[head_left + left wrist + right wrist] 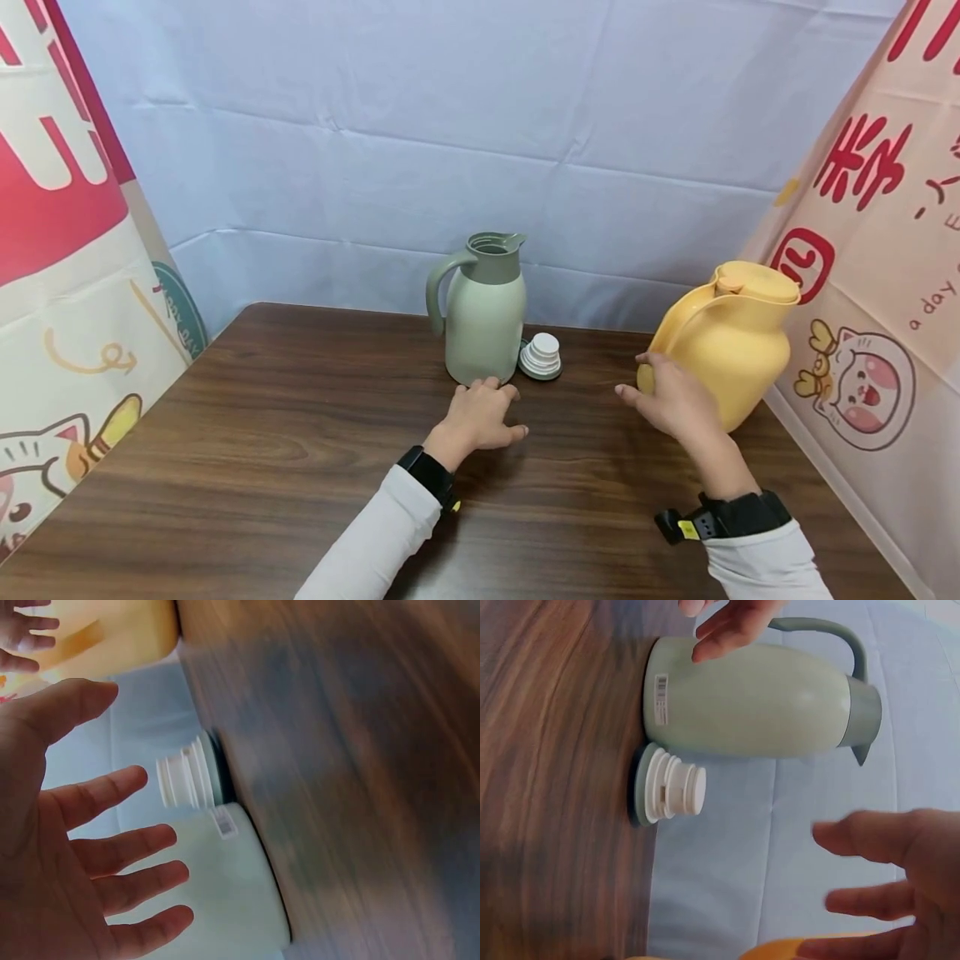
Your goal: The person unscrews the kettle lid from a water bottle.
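A pale green thermos jug (pixel 486 317) stands upright on the brown table, its mouth uncovered and its handle to the left. Beside its base sits its stopper (pixel 542 357), white stepped part up, on a dark green rim. My left hand (pixel 480 414) is spread with relaxed fingers just in front of the green jug, holding nothing. At the right, my right hand (pixel 678 398) overlaps the lower part of a yellow thermos jug (pixel 731 358), fingertips by the handle. In the right wrist view its thumb and fingers (pixel 870 900) are extended and apart. The yellow jug has its lid on.
The wooden table (pixel 247 433) reaches back to a pale blue cloth backdrop (pixel 450 125). Printed cloth panels hang at the left (pixel 67 275) and close beside the yellow jug at the right (pixel 877 292).
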Available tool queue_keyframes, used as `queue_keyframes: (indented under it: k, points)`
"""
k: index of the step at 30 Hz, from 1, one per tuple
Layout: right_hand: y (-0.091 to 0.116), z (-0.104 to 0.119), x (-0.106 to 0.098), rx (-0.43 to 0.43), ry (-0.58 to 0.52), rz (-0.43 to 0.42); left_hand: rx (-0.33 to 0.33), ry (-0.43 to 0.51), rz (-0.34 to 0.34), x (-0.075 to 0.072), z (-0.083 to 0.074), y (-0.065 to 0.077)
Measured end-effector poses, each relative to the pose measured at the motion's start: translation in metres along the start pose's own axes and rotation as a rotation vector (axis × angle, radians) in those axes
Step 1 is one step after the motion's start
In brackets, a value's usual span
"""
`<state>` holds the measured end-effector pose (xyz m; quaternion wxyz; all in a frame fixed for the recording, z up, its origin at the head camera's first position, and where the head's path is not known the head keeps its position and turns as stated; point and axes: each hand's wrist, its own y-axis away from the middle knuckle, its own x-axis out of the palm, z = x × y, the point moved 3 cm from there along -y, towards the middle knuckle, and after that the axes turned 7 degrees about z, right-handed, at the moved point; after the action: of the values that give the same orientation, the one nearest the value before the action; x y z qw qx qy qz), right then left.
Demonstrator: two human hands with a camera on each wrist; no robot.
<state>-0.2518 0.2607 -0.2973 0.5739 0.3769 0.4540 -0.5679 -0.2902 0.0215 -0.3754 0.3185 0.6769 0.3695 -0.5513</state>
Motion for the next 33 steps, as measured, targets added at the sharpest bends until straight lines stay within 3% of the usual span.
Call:
queue_keyframes:
  k: [6, 10, 13, 19, 23, 33]
  points:
    - [0.001, -0.017, -0.002, 0.111, -0.039, -0.212, 0.014, 0.014, 0.001, 0.003, -0.009, -0.004]
    - [-0.003, -0.027, -0.001, 0.14, -0.104, -0.298, 0.011, 0.03, 0.008, 0.004, -0.014, -0.007]
    - [-0.007, -0.033, 0.001, 0.142, -0.184, -0.316, 0.006, 0.035, 0.007, 0.005, -0.017, -0.01]
    - [-0.017, -0.04, 0.006, 0.146, -0.393, -0.253, 0.006, 0.039, 0.009, 0.012, -0.021, -0.017]
    - [-0.027, -0.043, 0.009, 0.119, -0.475, -0.239, 0.012, 0.051, 0.029, 0.018, -0.026, -0.021]
    - [-0.055, -0.048, 0.027, -0.011, -0.667, -0.381, 0.039, 0.072, 0.039, 0.024, -0.038, -0.027]
